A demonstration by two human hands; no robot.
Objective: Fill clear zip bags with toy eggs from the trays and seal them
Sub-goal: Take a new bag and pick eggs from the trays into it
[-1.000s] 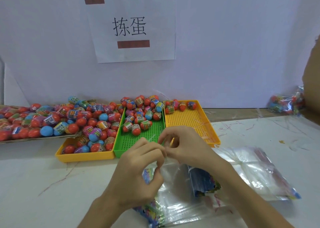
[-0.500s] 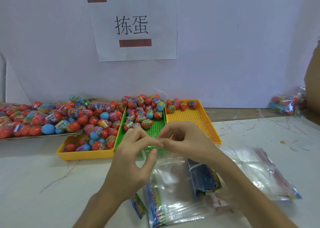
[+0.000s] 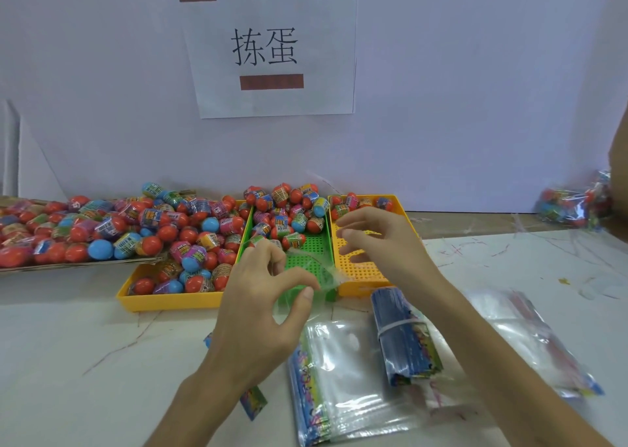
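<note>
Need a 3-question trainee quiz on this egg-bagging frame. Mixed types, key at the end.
1. True or false: the green tray sits between the left yellow tray and the right yellow tray.
2. Which holds the fewest toy eggs? A) left yellow tray B) green tray C) right yellow tray
3. Fill in: the blue bundle is held together by a white ____.
Key: 1 true; 2 C; 3 band.

Bare forearms lead to bare left hand and right hand.

Red-and-blue eggs, yellow and green trays
</note>
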